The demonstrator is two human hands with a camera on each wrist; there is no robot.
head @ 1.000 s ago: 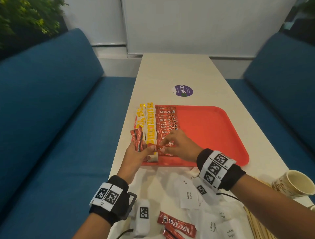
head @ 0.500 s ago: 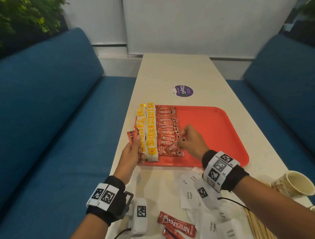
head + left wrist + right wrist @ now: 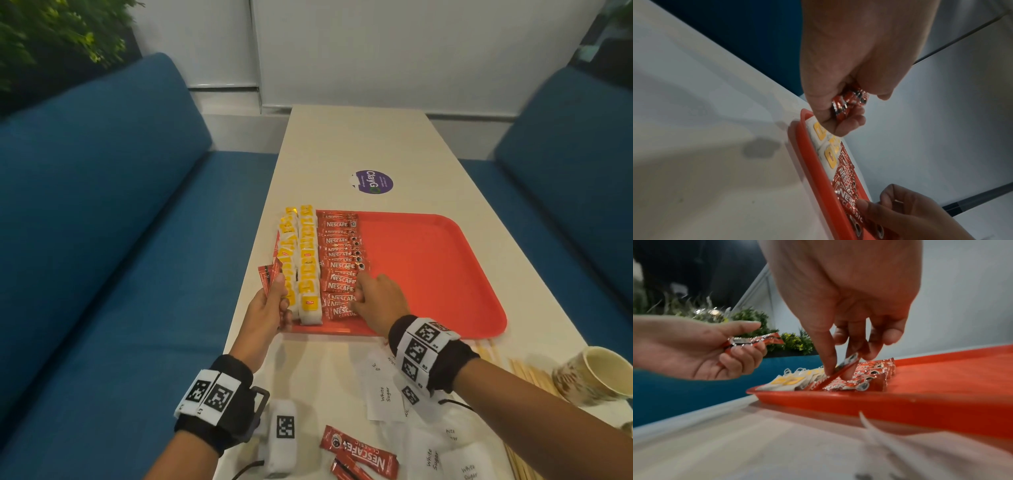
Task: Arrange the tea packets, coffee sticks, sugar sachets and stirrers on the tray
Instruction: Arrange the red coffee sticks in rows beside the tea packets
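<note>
A red tray (image 3: 445, 274) lies on the white table. Along its left side run two rows of yellow tea packets (image 3: 306, 260) and one row of red coffee sticks (image 3: 339, 263). My left hand (image 3: 270, 301) hovers at the tray's near left corner and grips a small bunch of coffee sticks (image 3: 267, 277) (image 3: 849, 102) (image 3: 754, 341). My right hand (image 3: 373, 296) is over the near end of the coffee row, its thumb and fingers pinching one coffee stick (image 3: 840, 369) that stands tilted on edge. White sugar sachets (image 3: 385, 397) and wooden stirrers (image 3: 527, 373) lie on the table nearer me.
Loose coffee sticks (image 3: 359, 455) lie at the table's near edge beside a white tagged block (image 3: 284, 431). A paper cup (image 3: 592, 377) lies tipped at the right. A purple sticker (image 3: 371, 181) marks the table beyond the tray. Blue sofas (image 3: 102, 240) flank both sides.
My right hand swung out to the right along the coffee row, then came back left to its near end with one stick pinched. My left hand barely moved.
</note>
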